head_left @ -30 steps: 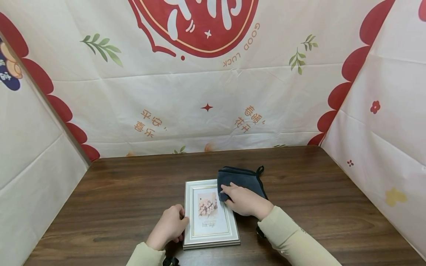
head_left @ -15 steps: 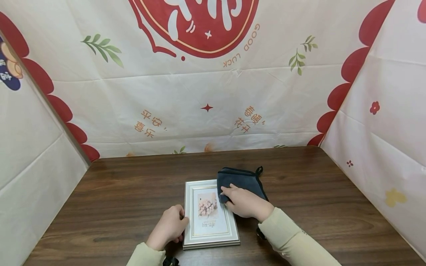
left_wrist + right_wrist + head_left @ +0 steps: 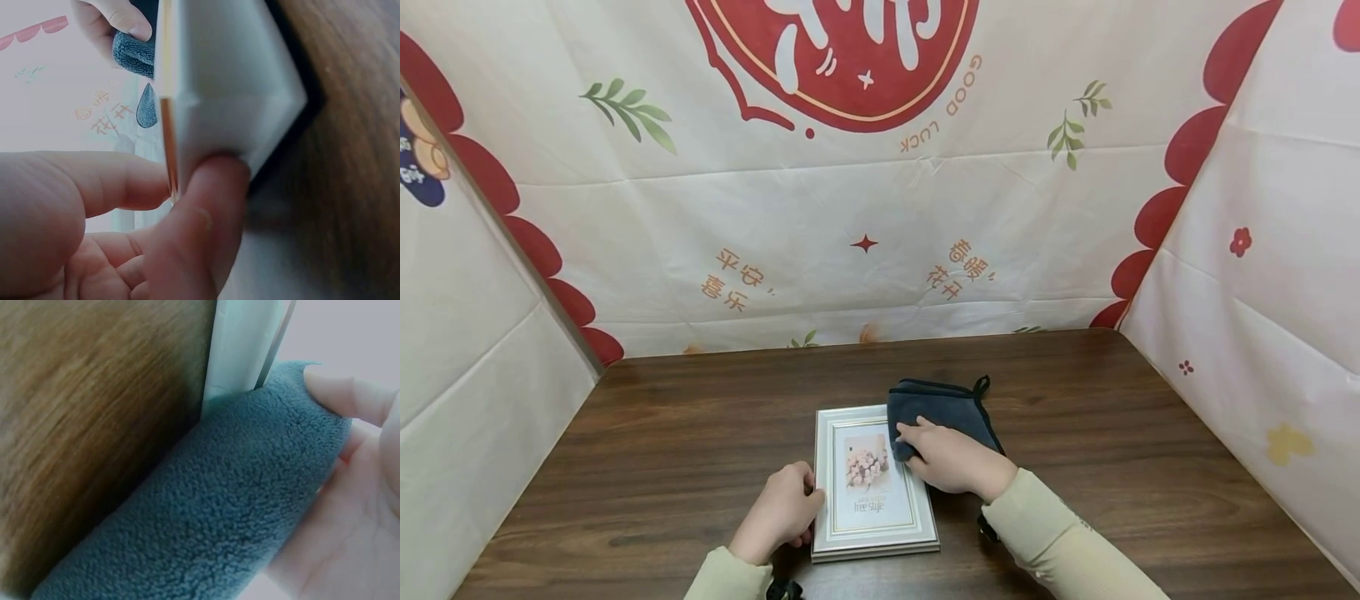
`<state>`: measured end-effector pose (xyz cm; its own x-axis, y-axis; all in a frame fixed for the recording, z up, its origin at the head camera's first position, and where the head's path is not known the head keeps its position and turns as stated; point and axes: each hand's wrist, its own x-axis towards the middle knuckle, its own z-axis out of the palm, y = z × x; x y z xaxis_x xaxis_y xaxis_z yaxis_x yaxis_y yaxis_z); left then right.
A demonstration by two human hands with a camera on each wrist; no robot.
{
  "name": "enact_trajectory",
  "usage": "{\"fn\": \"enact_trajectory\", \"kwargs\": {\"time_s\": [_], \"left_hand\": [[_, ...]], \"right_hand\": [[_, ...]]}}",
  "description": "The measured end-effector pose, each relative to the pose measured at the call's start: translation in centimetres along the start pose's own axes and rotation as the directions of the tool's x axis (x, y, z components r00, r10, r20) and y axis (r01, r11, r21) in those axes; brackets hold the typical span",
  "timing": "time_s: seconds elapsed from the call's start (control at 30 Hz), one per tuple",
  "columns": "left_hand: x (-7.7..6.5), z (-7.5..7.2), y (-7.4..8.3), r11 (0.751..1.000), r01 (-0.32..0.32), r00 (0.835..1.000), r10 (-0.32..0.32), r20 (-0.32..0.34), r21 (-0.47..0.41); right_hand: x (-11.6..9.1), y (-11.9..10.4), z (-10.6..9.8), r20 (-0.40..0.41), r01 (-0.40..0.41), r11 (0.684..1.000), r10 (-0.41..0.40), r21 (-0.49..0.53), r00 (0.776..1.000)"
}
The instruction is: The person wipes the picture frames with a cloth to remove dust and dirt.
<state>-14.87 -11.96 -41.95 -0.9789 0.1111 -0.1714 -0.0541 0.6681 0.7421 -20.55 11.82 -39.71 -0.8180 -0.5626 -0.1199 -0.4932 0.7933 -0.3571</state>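
A white picture frame [image 3: 824, 483] with a gold inner line lies flat on the table, a pink flower print under its front. My left hand [image 3: 781, 510] pinches its left edge; in the left wrist view the thumb is at the front edge and a finger [image 3: 215, 187] presses the side. A folded dark blue-grey cloth [image 3: 943, 408] with black edging covers the frame's upper right corner. My right hand [image 3: 953, 457] rests on the cloth with fingers extended. In the right wrist view the cloth [image 3: 206, 487] wraps over the frame's edge, and the thumb [image 3: 340, 394] touches its top.
The brown wooden table [image 3: 700, 417] extends on all sides of the frame. A white printed curtain [image 3: 820, 200] with red scallops hangs behind it, and white panels stand left and right. A hanging loop [image 3: 982, 385] sticks out of the cloth's far corner.
My right hand and the cloth have slid very slightly toward me along the frame's right side. The left hand and the frame stay in place.
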Motion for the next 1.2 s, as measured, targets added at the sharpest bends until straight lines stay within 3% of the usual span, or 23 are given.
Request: {"fn": "enact_trajectory", "kwargs": {"time_s": [0.47, 1.2], "left_hand": [[0.09, 0.06, -0.02, 0.999, 0.03, 1.0, -0.03, 0.007, 0.019], [0.0, -0.07, 0.05, 1.0, 0.02, 1.0, -0.02, 0.021, 0.006]], "right_hand": [[-0.13, 0.13, 0.04, 0.006, 0.022, 1.0, -0.022, 0.021, 1.0], [-0.67, -0.14, -0.05, 0.014, 0.024, 1.0, -0.024, 0.009, 1.0]]}}
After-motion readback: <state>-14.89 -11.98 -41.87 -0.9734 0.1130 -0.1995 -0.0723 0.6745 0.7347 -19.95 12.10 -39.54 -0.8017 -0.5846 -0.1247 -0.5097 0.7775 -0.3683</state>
